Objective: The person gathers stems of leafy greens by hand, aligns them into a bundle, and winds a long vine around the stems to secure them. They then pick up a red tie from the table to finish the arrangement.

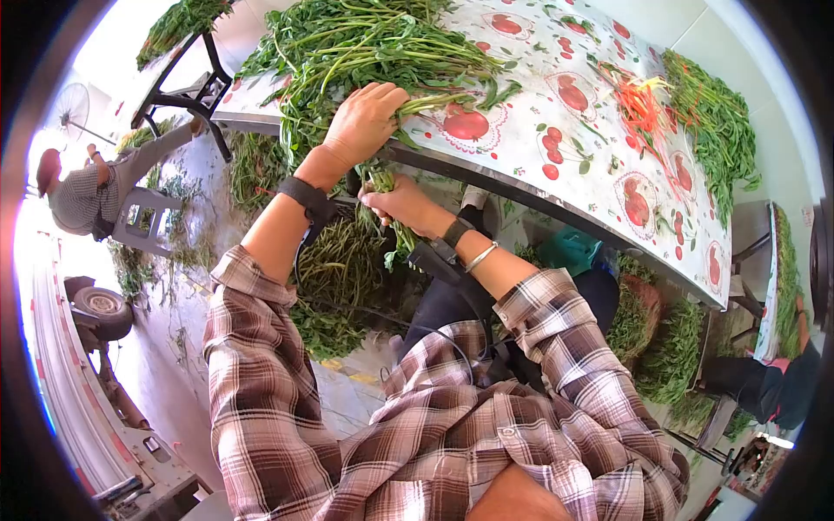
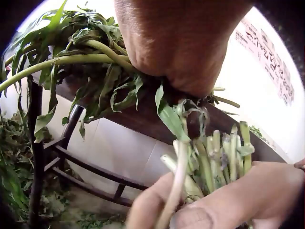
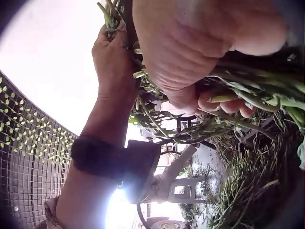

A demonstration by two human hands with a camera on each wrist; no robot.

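Observation:
A large pile of long-stemmed leafy greens (image 1: 347, 52) lies on the table (image 1: 556, 104), which has a white cover printed with red fruit. My left hand (image 1: 363, 126) is at the pile's near edge, fingers curled over some stems; in the right wrist view stem ends stick out beyond that hand (image 3: 113, 62). Just below the table edge, my right hand (image 1: 408, 207) grips a bunch of greens (image 1: 382, 181). Its cut stem ends (image 2: 214, 157) stand up above the thumb in the left wrist view, close under the left hand.
Red and pale ties (image 1: 643, 108) lie on the table's right part, beside another heap of greens (image 1: 712, 122). More greens (image 1: 339, 269) are heaped low by my legs. A person sits near a plastic stool (image 1: 143, 213) at left; another person (image 1: 777, 382) is at right.

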